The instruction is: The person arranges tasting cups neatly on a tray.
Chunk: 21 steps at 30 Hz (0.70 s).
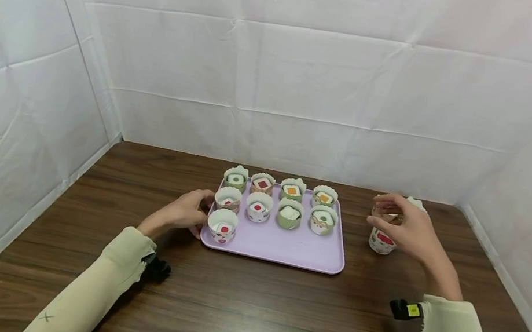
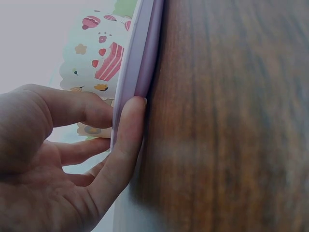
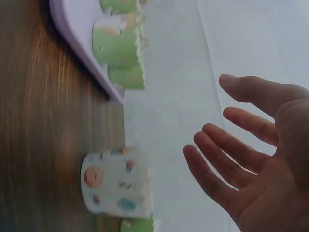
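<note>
Purple tray [image 1: 279,247] lies on the wood-grained table [image 1: 247,310], bearing nine paper cups [image 1: 259,208], the lone front one at its eight o'clock; the left hand [image 1: 187,211] pinches the tray's rim at nine o'clock, and out at three o'clock the right hand [image 1: 411,230], fingers loosely spread, hovers near a printed cup [image 3: 116,183] (another shows partly behind)

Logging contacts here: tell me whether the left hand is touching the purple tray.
Touching. The left wrist view shows the left hand pinching the purple tray by its edge.
</note>
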{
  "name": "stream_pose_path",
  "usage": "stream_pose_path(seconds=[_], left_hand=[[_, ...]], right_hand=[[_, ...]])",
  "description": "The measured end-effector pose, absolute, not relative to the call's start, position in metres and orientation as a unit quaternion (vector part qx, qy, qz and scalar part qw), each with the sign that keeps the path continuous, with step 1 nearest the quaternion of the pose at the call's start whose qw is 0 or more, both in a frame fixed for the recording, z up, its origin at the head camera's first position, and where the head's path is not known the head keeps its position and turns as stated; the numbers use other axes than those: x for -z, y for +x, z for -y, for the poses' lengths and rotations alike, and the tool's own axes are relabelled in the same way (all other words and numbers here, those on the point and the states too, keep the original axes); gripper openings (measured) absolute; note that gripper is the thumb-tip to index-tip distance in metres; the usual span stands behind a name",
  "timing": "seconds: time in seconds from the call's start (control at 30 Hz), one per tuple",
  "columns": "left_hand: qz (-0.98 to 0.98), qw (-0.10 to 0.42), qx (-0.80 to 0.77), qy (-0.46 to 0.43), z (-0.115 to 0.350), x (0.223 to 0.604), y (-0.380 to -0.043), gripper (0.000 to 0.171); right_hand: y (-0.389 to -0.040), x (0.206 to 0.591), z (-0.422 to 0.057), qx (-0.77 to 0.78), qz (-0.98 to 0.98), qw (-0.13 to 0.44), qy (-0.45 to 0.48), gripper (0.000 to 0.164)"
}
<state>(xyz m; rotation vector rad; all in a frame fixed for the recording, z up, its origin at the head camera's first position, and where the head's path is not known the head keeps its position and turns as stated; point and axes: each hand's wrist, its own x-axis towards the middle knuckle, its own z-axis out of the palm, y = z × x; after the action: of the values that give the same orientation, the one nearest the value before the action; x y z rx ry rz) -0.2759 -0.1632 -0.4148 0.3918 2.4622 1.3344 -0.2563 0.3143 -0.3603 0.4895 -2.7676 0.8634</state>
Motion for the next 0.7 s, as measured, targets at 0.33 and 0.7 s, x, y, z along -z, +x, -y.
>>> stream_pose_path(seconds=[0.33, 0.7], left_hand=[[-0.858, 0.157, -0.47, 0.134, 0.165, 0.418, -0.277, 0.06], [-0.864, 0.157, -0.461, 0.132, 0.165, 0.416, -0.278, 0.059]], right_hand=[[-0.266, 0.377, -0.341, -0.281, 0.948, 0.07, 0.131, 0.06], [-0.272, 0.389, -0.358, -0.274, 0.955, 0.035, 0.105, 0.068]])
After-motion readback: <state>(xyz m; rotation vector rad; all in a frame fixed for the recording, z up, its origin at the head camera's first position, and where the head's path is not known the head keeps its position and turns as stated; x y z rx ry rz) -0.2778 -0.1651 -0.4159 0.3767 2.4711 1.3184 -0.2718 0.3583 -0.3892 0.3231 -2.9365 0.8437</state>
